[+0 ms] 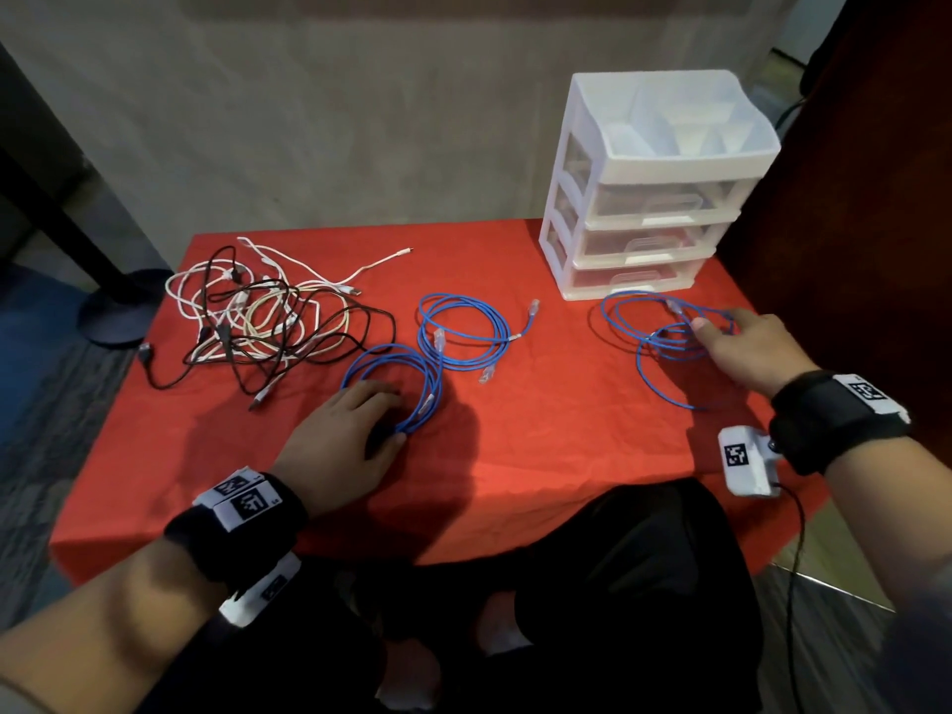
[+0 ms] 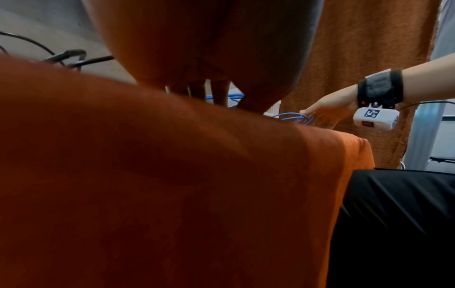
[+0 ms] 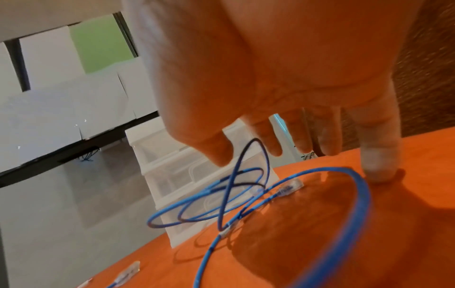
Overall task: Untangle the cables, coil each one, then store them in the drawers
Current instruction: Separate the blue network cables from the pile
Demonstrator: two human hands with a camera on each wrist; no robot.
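Note:
On the red cloth point(image 1: 541, 445) lie three blue network cables. My left hand point(image 1: 384, 414) rests with relaxed fingers on a coiled blue cable point(image 1: 427, 373) at front centre, thumb beside its near edge. A second blue coil point(image 1: 463, 332) lies free behind it. At the right, my right hand point(image 1: 716, 322) touches a loose, uncoiled blue cable point(image 1: 664, 347) with straight fingers. In the right wrist view one fingertip point(image 3: 379, 171) presses the cloth inside a loop of the loose cable point(image 3: 221, 194), and the right hand point(image 3: 270, 152) grips nothing. A tangle of black and white cables point(image 1: 257, 322) lies at the left.
A white plastic unit with three clear drawers point(image 1: 654, 198), all pushed in, stands at the back right of the table, just behind the loose cable. A dark wall or panel point(image 1: 876, 198) rises close on the right. My lap is at the table's front edge.

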